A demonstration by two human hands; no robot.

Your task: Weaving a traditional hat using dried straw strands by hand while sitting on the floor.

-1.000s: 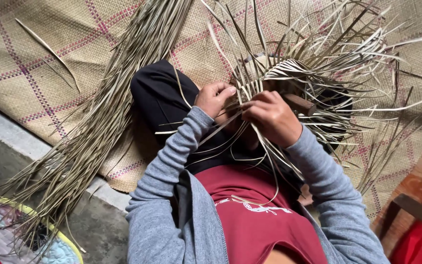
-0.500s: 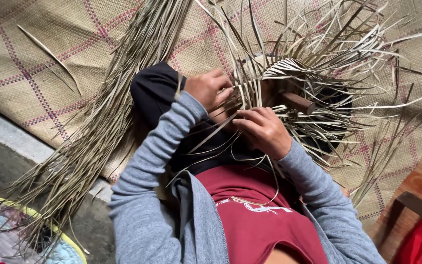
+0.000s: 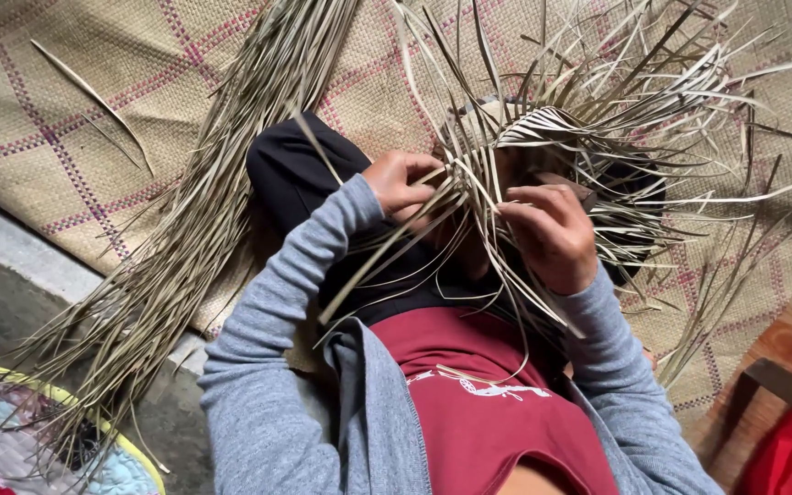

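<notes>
— Woven floor matting (image 3: 66, 137) with pink check lines is seen beneath everything. What is held?

— A half-woven strip piece (image 3: 543, 124) at one o'clock; only a small plaited patch is finished, many ends left loose. Strips are pinched by the left hand (image 3: 402, 183); right hand (image 3: 552, 234) fingers are curled around others. An unused bundle (image 3: 203, 238) lies at nine o'clock.

Loose strips (image 3: 653, 137) bristle out beyond and to the right of the right hand (image 3: 550, 236), crowding that side. Left of the left hand (image 3: 402, 181), a long strip bundle (image 3: 203, 229) bars the woven mat (image 3: 38, 137); open mat lies past it.
</notes>
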